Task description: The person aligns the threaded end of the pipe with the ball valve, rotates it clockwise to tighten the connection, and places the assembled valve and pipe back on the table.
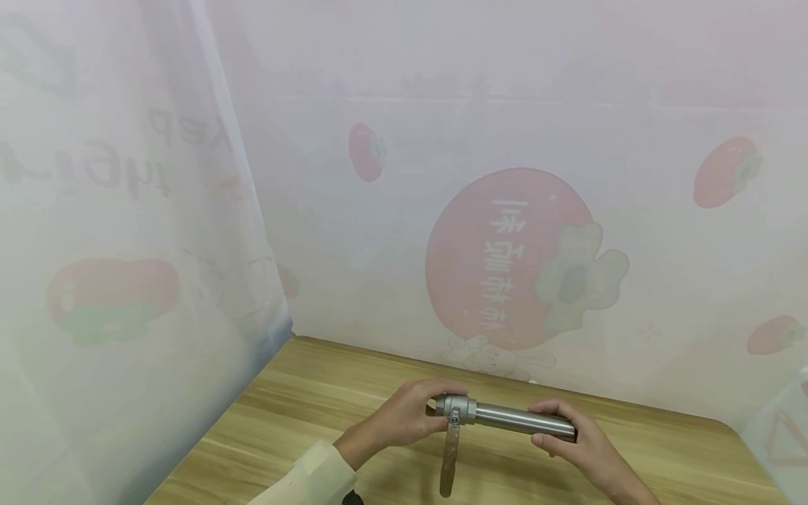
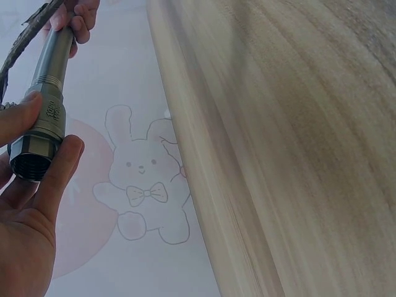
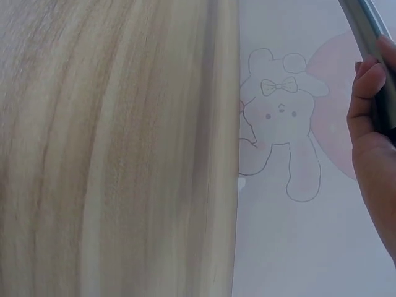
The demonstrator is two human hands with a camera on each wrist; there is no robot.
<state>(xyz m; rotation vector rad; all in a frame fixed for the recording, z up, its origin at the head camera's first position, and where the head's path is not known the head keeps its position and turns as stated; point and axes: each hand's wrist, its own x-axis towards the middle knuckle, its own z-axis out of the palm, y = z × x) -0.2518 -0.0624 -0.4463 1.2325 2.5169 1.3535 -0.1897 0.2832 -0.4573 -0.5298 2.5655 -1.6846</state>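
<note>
Pipe (image 1: 514, 419) of smooth, shiny metal, held above the wood-grained table (image 1: 284, 414): the right hand (image 1: 583, 443) grips its end, the left hand (image 1: 398, 419) pinches the faceted valve (image 1: 466, 407) with its long lever (image 1: 449, 459).

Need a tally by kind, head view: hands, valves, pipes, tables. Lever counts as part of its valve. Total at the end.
Hands: 2 (left hand, right hand)
Valves: 1 (metal valve, lever included)
Pipes: 1 (steel pipe)
Tables: 1 (wooden table)
Total: 5
</note>
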